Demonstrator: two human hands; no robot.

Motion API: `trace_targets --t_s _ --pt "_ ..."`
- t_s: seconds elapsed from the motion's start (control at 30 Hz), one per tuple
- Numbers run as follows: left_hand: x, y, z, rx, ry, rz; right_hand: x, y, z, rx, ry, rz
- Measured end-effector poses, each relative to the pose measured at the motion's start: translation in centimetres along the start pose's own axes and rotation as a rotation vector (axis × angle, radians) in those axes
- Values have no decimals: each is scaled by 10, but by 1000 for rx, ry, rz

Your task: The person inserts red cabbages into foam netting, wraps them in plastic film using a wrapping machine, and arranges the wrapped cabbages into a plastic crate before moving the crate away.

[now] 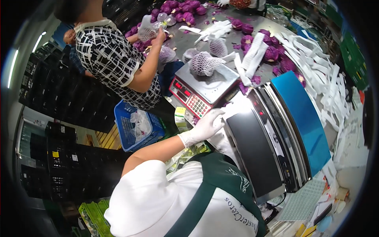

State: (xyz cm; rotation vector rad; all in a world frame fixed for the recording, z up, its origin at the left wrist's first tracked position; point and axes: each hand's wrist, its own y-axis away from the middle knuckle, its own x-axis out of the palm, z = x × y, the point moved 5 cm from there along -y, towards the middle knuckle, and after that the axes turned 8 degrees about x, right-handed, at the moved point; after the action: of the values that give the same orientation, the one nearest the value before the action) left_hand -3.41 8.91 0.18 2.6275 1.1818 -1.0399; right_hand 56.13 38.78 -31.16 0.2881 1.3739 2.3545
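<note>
My left hand [205, 126], in a white glove, is beside the near corner of a red digital scale [189, 100] with a metal pan. Its fingers are bent; whether they hold anything is unclear. My right hand is out of view. A red cabbage in a white foam net [202, 63] rests on the pan, with more netted cabbages [218, 47] behind. Right of my hand stands a wrapping machine [254, 148] with a dark flat plate and a blue panel [302, 121]. Labels bearing writing [180, 114] hang by the scale.
At the left a co-worker [109, 62] holds foam netting [148, 29] over the metal table [174, 40]. Loose red cabbages [189, 11] and white foam sleeves [311, 62] cover parts of it. A blue basket [127, 130] and stacked black crates [68, 97] stand left.
</note>
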Motion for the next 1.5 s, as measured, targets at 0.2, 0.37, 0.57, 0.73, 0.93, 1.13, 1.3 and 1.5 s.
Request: trace_targets --t_s 0.2,0.37,0.57,0.73,0.93,1.13,1.3,1.5 --pt "-79 -75 88 -67 -363 -413 12 58 28 -295 182 -238" --pt "-118 -133 170 -107 -533 -406 22 118 51 -533 236 -390" --pt "-143 -165 225 -58 630 -523 46 219 99 -967 222 -415" --pt "-61 -195 97 60 1002 -96 261 401 71 -1250 472 252" --pt "46 -235 -59 477 624 261 421 544 5 -1848 826 759" --pt "124 -224 -154 591 90 368 393 447 73 -1128 708 751" --pt "147 -204 -198 857 8 595 324 388 111 -610 22 946" --pt "146 -205 -190 653 102 314 343 347 103 -951 534 869"
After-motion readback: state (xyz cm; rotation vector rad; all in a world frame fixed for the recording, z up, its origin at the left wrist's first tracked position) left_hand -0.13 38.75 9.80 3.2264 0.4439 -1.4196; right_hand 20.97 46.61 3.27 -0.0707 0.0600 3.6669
